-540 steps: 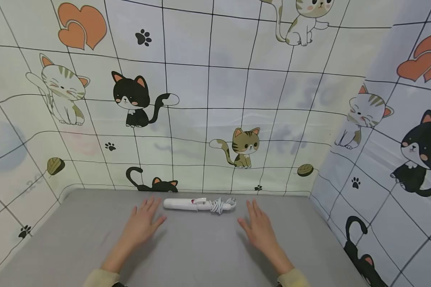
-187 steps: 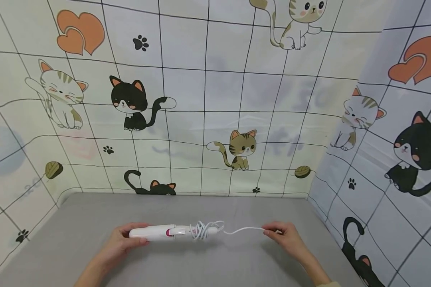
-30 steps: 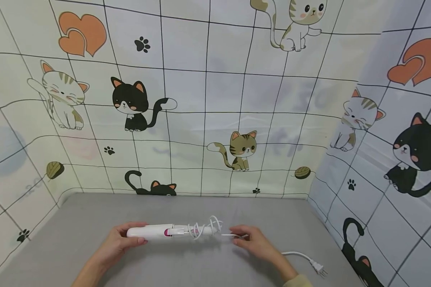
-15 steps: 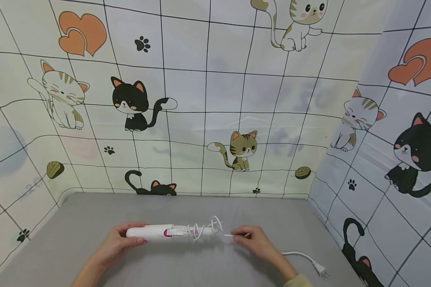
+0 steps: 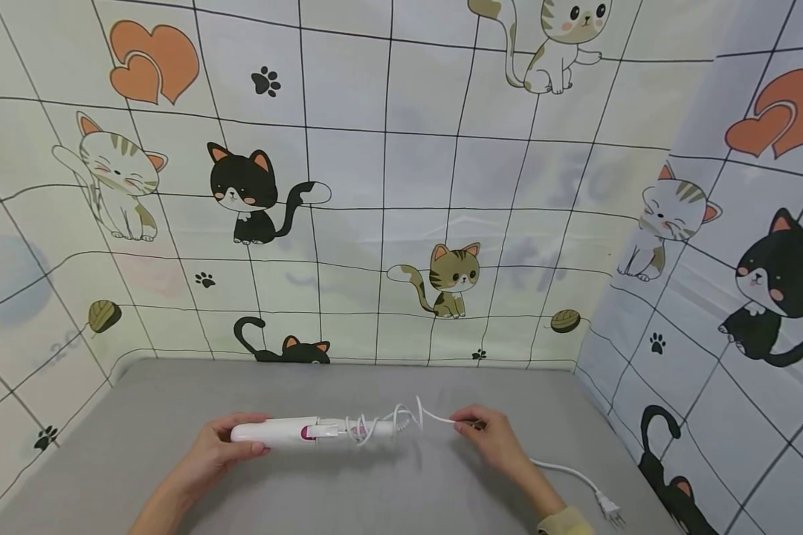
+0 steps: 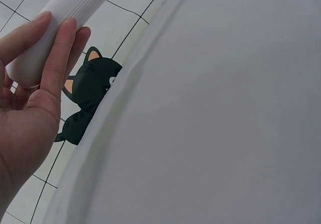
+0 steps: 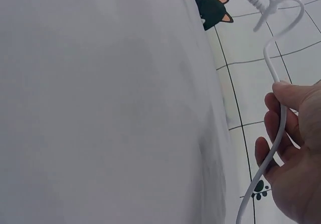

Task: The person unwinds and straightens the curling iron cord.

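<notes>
A white wand-shaped curling iron (image 5: 274,432) with a pink spot and a clip lever is held level above the grey table. My left hand (image 5: 215,457) grips its thick left end between thumb and fingers; the left wrist view shows ribbing along that white body (image 6: 83,5). Loose coils of white cord (image 5: 364,429) wrap the thinner right end. To the right, my right hand (image 5: 494,444) pinches the cord between thumb and fingertips. In the right wrist view, the cord (image 7: 271,58) runs across the fingers and down past the palm.
The cord's two-pin plug (image 5: 607,505) hangs or lies at the right, below the right forearm; which of these I cannot tell. A grey-covered table (image 5: 348,490) spreads underneath. Cloth walls (image 5: 348,163) printed with cats and grid lines enclose the back and sides.
The iron has gone from lying on the table to my left hand. Its cord is looser, with the plug end free. Just now my right hand moved slightly right and up, drawing the cord out.
</notes>
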`<state>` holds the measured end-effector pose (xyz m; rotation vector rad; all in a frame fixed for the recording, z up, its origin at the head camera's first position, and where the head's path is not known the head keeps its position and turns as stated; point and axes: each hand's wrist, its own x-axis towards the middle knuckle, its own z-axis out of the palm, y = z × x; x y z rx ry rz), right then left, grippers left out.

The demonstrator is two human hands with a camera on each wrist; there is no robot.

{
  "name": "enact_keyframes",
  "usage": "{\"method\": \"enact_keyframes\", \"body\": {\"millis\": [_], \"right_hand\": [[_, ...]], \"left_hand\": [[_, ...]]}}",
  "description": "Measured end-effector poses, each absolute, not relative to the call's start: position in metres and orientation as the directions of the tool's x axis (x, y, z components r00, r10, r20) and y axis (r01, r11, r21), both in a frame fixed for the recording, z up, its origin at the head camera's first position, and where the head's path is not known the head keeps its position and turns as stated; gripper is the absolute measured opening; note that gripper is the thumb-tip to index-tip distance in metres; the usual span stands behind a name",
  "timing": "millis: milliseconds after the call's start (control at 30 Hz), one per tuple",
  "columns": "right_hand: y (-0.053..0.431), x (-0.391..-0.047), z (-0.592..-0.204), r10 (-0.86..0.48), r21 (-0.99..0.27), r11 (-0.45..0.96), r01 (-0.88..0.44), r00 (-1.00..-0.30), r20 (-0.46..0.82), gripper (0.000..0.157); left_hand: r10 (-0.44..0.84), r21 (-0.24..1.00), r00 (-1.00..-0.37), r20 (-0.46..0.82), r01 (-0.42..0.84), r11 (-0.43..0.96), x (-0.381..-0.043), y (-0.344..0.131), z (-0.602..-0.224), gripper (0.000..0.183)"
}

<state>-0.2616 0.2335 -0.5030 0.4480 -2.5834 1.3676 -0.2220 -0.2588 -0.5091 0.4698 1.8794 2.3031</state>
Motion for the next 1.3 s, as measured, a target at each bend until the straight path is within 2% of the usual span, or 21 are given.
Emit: {"method": "enact_keyframes", "body": {"millis": [300,700,867,1067,1300], "right_hand": [[0.250,-0.269,-0.509,-0.158,-0.757,0.518,-0.398,-0.915,0.372,0.011],[0.253,-0.267,-0.510,-0.128,-0.763,0.554,-0.333,-0.940,0.318,0.012],[0.251,-0.265,-0.509,-0.130,-0.760,0.543,-0.357,-0.930,0.344,0.022],[0.246,-0.266,-0.505,-0.160,-0.739,0.514,-0.436,-0.895,0.416,0.035],[0.236,-0.265,-0.497,-0.237,-0.670,0.445,-0.594,-0.800,0.552,0.037]], "left_hand": [[0.280,0.966,-0.940,0.193,0.131,-0.224,-0.221,-0.264,-0.510,0.043],[0.270,0.965,-0.944,0.188,0.127,-0.230,-0.220,-0.265,-0.510,0.043],[0.277,0.962,-0.941,0.196,0.129,-0.242,-0.219,-0.266,-0.509,0.043],[0.280,0.963,-0.941,0.193,0.126,-0.238,-0.220,-0.266,-0.507,0.043],[0.292,0.971,-0.941,0.172,0.112,-0.211,-0.221,-0.266,-0.506,0.043]]}}
